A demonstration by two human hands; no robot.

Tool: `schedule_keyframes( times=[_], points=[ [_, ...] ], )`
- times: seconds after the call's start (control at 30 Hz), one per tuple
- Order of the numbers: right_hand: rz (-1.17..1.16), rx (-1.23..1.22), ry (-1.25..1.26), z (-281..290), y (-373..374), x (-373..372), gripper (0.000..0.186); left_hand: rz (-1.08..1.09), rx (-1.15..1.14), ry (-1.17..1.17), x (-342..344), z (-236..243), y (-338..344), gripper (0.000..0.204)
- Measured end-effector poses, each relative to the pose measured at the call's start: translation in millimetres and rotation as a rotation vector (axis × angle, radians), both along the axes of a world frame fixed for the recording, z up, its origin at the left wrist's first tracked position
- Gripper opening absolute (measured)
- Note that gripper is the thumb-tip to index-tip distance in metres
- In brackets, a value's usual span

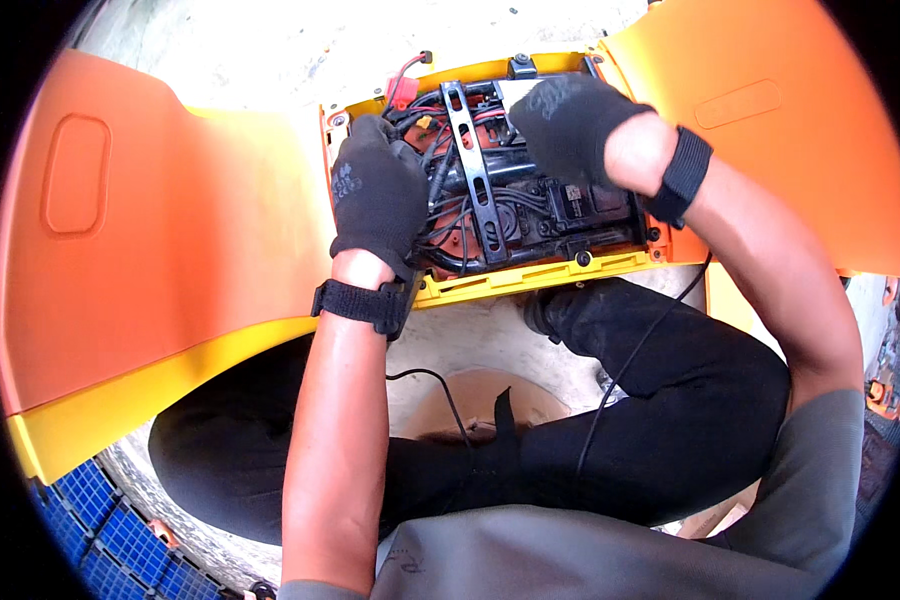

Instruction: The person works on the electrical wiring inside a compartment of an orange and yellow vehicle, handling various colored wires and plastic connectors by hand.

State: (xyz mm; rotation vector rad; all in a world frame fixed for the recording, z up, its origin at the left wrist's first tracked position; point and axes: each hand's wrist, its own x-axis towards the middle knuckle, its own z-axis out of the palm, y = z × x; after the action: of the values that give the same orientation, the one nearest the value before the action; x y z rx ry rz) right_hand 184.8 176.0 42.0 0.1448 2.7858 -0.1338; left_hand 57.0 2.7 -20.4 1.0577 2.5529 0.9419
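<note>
Whether the curled fingers gripped anything could not be told: the black-gloved left hand (378, 190) was at nine o'clock from the slotted black metal bar (474, 160), the black-gloved right hand (575, 125) at two; black cables (438, 175) flanked the bar inside an orange-and-yellow plastic shell (150, 200).

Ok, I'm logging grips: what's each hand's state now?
Left hand: curled beside cables; grip hidden, cannot tell.
Right hand: curled; whether it holds anything cannot be told.

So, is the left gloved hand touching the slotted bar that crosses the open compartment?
Apart. The head view shows it: dark cables are visible in the gap between the left hand and the slotted bar.
</note>
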Motion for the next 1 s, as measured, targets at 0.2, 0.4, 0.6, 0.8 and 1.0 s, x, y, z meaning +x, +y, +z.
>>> schedule_keyframes(
  times=[0.2,0.4,0.6,0.8,1.0],
  points=[
    [-0.156,0.044,0.119,-32,-27,32,0.017,0.053,0.042,-0.125,-10,3,-7,0.018],
    [-0.171,0.091,0.113,-21,-27,36,0.023,0.006,0.044,-0.005,-12,-1,-6,0.021],
    [-0.163,-0.035,0.147,-31,-10,44,0.030,-0.008,-0.107,-0.017,-14,3,5,0.020],
    [-0.184,-0.107,0.184,-40,-14,45,0.025,-0.037,-0.062,-0.041,-18,-1,1,0.021],
    [-0.107,-0.076,0.174,-40,-8,42,0.023,-0.029,-0.093,-0.043,-15,3,3,0.021]
  ],
)
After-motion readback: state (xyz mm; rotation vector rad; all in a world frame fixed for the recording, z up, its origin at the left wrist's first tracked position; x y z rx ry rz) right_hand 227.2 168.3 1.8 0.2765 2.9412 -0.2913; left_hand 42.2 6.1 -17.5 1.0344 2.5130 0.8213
